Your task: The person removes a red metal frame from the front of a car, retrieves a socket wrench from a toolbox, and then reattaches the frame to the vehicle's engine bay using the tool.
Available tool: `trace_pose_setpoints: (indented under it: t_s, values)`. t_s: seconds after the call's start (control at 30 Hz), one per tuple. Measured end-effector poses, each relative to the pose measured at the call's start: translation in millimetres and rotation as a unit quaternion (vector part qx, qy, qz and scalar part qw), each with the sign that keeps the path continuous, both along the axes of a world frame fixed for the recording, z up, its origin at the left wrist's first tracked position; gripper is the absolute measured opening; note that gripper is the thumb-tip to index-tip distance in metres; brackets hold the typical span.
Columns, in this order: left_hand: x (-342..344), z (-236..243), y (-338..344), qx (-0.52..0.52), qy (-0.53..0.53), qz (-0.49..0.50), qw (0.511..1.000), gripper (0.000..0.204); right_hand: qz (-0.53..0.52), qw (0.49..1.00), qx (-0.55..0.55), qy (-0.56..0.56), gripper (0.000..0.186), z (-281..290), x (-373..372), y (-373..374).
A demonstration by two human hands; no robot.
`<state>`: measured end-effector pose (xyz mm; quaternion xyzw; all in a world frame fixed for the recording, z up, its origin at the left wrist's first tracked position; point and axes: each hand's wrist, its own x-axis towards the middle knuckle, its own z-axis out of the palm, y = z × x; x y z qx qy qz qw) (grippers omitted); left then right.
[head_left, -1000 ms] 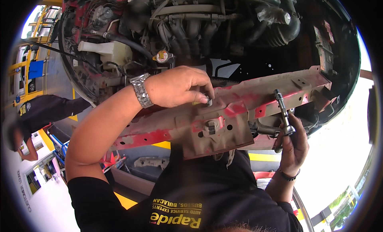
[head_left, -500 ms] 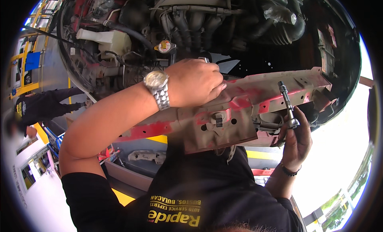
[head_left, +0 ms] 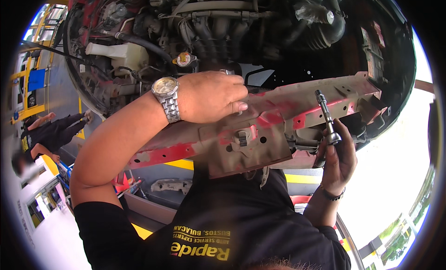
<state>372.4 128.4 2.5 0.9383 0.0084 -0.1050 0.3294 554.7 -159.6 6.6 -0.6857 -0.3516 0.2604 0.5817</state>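
Observation:
My left hand (head_left: 210, 94), with a metal watch (head_left: 166, 91) at its wrist, is over the worn red-and-brown front crossmember (head_left: 283, 105) of a car. Its fingers are curled in toward the thumb; what they hold, if anything, is hidden. My right hand (head_left: 340, 154) grips a ratchet (head_left: 333, 138) at its head, below the crossmember's right part. From the ratchet an extension with a socket (head_left: 318, 94) points up and slightly left, in front of the crossmember. Most of the ratchet handle is hidden in the palm. Below my left hand is a latch bracket (head_left: 242, 137).
Beyond the crossmember lies the engine bay, with a radiator cap (head_left: 185, 59), a white reservoir (head_left: 121, 54), a thick hose (head_left: 148, 43) and the engine's intake pipes (head_left: 218, 31). A grey metal part (head_left: 169, 185) lies below left. Another person (head_left: 44, 139) is at far left.
The crossmember and both hands sit slightly further left in the view. My right hand keeps its hold on the ratchet. The person at far left has shifted posture.

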Motion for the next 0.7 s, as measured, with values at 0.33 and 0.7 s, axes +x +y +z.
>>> trace_pose_setpoints:
  t_s: [0.33,0.7]
  values:
    - [5.4,1.8,2.9,0.016,0.053,0.004,0.998,0.04,0.004,1.0,-0.017,0.009,0.049,-0.2,2.1,-5.8]
    - [-9.9,-13.4,12.6,-0.219,0.054,0.106,0.968,0.033,0.017,0.999,-0.028,0.009,0.05,0.5,3.9,-9.1]
